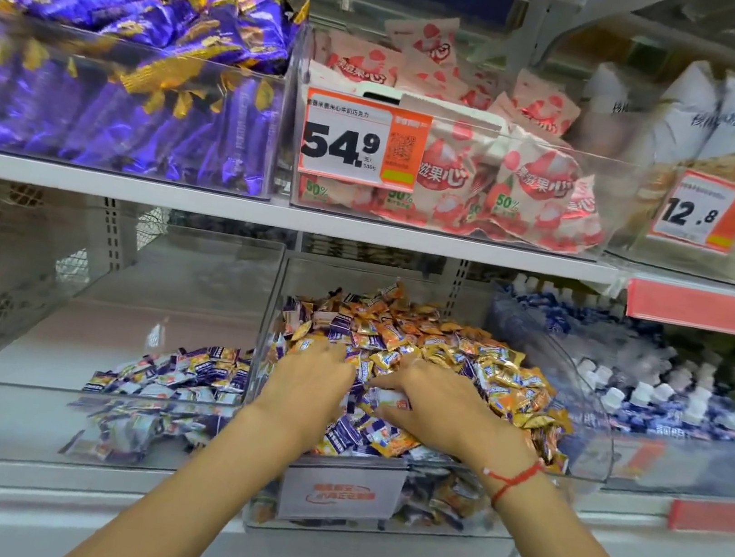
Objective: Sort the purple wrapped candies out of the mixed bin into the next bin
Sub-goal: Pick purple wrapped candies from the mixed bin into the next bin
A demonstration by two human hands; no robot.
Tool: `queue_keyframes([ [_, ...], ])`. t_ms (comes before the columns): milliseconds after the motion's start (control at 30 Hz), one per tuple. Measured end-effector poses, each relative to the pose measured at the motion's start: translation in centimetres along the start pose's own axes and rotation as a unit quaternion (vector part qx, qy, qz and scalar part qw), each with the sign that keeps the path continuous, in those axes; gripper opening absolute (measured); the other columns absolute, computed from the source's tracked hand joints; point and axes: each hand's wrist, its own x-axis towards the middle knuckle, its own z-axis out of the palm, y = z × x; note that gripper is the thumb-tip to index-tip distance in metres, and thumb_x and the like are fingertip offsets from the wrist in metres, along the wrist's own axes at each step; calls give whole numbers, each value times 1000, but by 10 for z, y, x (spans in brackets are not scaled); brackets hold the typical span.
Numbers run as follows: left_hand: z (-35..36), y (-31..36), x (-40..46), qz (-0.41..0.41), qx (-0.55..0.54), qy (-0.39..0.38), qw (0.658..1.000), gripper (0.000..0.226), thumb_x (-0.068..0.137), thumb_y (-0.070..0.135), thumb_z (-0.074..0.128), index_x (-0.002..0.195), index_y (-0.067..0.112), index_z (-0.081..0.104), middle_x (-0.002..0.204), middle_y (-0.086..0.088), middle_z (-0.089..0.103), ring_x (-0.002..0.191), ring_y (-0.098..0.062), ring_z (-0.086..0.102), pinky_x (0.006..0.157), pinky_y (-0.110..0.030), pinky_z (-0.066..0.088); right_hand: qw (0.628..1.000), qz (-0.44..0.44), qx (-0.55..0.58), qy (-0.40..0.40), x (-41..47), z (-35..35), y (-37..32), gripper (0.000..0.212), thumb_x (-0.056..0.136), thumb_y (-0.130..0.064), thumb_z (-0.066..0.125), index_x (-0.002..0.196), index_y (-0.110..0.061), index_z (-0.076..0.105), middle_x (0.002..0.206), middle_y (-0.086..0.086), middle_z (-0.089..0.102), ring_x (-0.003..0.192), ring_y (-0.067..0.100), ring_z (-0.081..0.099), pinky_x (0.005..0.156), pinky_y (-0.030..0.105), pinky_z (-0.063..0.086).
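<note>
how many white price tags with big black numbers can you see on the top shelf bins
2. One reading 54.9 on the pink-packet bin in the middle, one reading 12.8 on the bin to its right. An orange corner at far left may be another.

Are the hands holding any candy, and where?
Both hands lie in the mixed candies; fingers are buried, so any hold cannot be told.

White shop shelving (270,211) in two tiers carries clear bins. An orange price tag (362,139) reads 54.9. The light is bright and even.

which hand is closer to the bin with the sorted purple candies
Left. The left hand works by the mixed bin's wall beside the purple candy bin; the right hand lies farther right.
</note>
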Motion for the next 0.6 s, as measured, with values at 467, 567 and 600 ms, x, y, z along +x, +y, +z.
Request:
queue_keyframes([
  [467, -60, -28, -34, -74, -272, 213, 936, 21, 89, 50, 61, 107, 39, 64, 103, 16, 71, 92, -12, 66, 78, -34, 52, 961, 20, 273, 32, -2, -17, 23, 17, 99, -22, 51, 114, -18, 57, 92, -4, 54, 69, 2, 45, 66, 30, 39],
  [567, -49, -45, -49, -107, -346, 238, 901, 14, 86, 49, 64, 97, 40, 65, 97, 18, 71, 90, -3, 66, 81, -32, 54, 950, 26, 312, -4, 6, -20, 4, 14, 102, -19, 41, 94, -29, 37, 76, 8, 43, 60, 17, 38, 58, 38, 32],
  [600, -43, -51, -53, -122, -364, 236, 893, 13, 85, 48, 65, 96, 40, 65, 97, 18, 71, 92, -1, 65, 83, -32, 54, 955, 30, 290, -45, 10, -21, -3, 9, 101, -24, 45, 101, -28, 37, 81, 9, 45, 65, 18, 42, 61, 37, 35],
])
